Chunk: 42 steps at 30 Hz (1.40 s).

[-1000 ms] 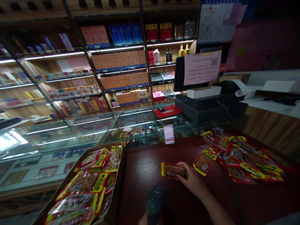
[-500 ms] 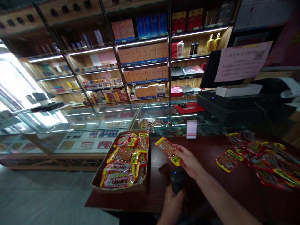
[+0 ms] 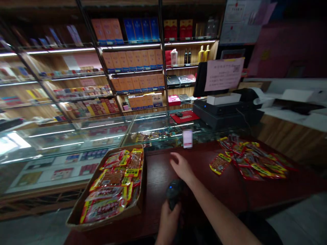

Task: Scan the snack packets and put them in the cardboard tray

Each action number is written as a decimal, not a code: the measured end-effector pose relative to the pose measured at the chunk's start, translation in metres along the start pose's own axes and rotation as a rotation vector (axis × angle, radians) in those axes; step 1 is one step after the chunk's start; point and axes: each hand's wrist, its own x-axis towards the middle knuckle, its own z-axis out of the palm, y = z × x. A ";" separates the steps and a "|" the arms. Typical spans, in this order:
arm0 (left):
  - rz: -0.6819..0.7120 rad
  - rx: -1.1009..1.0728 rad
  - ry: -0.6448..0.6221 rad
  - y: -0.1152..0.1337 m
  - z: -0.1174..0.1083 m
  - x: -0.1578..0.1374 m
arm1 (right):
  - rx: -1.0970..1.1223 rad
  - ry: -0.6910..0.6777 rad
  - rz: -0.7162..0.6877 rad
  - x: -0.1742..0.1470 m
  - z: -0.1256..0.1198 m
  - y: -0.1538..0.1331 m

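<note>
My left hand [image 3: 168, 214], low in the middle of the head view, is wrapped round the grip of a black barcode scanner [image 3: 174, 193] with a blue light on it. Above the dark red tabletop [image 3: 158, 177], my right hand [image 3: 181, 166] reaches leftward, fingers slightly curled and apart, with nothing visible in it. To its left stands an open cardboard box [image 3: 141, 200] filled with red and yellow snack packets [image 3: 109, 180]. One single snack packet [image 3: 220, 164] lies to the right of my right hand, beside a loose pile of similar packets [image 3: 258, 160].
Behind the table runs a glass display counter [image 3: 107, 127] holding a red mat [image 3: 185, 116] and a monitor [image 3: 201, 80] with a pink paper sheet [image 3: 224, 75]. A small pixelated card [image 3: 187, 139] stands at the table's back edge. Shelves with boxed goods [image 3: 138, 61] line the wall.
The snack packet that was in my right hand has left it; where it lies I cannot tell. My view has turned right. My left hand still holds the barcode scanner.
</note>
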 end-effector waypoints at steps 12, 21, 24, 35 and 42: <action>-0.024 0.017 -0.003 0.003 0.002 0.001 | -1.256 0.231 -0.058 -0.076 -0.123 0.083; 0.013 0.082 -0.097 -0.003 -0.002 0.001 | -1.181 -0.221 -0.006 -0.024 -0.188 0.048; 0.044 0.128 -0.159 -0.002 -0.005 -0.003 | -1.177 -0.237 -0.031 -0.022 -0.190 0.046; 0.059 0.194 -0.228 -0.004 -0.008 -0.009 | -1.019 -0.207 -0.111 -0.041 -0.148 0.036; 0.064 0.161 -0.148 -0.004 -0.005 -0.011 | -1.077 -0.233 -0.122 -0.046 -0.144 0.026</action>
